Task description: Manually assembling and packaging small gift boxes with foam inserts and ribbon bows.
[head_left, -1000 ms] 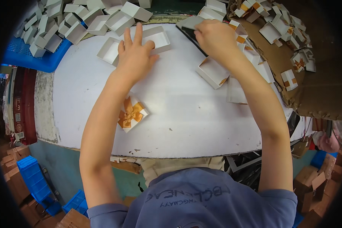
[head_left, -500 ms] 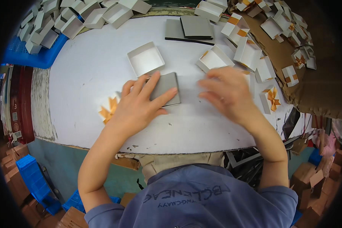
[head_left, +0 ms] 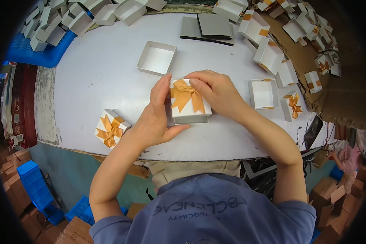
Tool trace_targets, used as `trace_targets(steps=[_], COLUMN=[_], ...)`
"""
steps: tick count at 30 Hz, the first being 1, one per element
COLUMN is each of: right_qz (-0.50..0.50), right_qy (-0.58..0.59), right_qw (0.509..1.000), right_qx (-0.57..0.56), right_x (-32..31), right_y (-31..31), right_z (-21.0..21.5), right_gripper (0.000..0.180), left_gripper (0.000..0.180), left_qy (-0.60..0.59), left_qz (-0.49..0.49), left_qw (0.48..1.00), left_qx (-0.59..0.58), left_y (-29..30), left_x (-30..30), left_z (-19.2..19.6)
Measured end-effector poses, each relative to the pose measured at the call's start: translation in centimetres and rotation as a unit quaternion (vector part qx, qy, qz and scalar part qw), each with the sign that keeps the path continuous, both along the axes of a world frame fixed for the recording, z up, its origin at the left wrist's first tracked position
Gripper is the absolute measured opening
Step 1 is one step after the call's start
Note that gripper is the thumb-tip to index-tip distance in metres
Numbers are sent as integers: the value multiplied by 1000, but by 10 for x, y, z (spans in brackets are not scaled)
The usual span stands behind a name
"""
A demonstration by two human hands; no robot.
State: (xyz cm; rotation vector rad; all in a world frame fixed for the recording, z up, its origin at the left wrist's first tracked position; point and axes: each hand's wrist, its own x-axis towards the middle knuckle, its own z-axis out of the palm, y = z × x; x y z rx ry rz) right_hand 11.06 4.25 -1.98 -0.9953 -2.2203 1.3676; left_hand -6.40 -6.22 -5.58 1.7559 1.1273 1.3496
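A white gift box (head_left: pixel 191 118) sits in front of me, its lid (head_left: pixel 179 109) resting over the base and carrying a gold ribbon bow (head_left: pixel 187 94). A strip of the base shows below the lid on the near side. My left hand (head_left: pixel 152 116) cups the box's left side, fingers at the far left corner and thumb along the near edge. With thumb on top and fingers behind, my right hand (head_left: pixel 217 91) grips the lid's far right corner. Whatever lies inside the box is hidden.
An open white box base (head_left: pixel 156 59) lies beyond my hands. A bowed box (head_left: pixel 110 128) stands left, another bowed piece (head_left: pixel 292 106) and an upturned lid (head_left: pixel 263 94) right. Grey pads (head_left: pixel 214 27) lie at the back. A blue crate (head_left: pixel 49 59) holds several white boxes.
My right hand has come back from the right with the bowed lid, now over the base. My left hand has shifted from on top of the grey square pad to the box's side.
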Motion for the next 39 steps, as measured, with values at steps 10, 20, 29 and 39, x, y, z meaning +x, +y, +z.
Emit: trace_targets(steps=[10,20,29,39], right_qz=[74,-21,171,-44], right_qy=[-44,-195,-10,-209], right_qw=[948,849,816,770], right_qx=[307,491,552,601], right_x=[10,3,2,75], right_y=[-23,114,7,111], right_z=[-9,9,5,28], right_gripper=[43,21,19,23], left_gripper=[89,71,71,51], left_qy=[420,449,272,553], left_qz=[9,203,100,37], left_qw=[907,867,943,832], left_qx=[-18,-77,-162,-21], left_y=[-5,33,37,7], left_x=[0,-14,5,-52], left_z=[37,51,50,46])
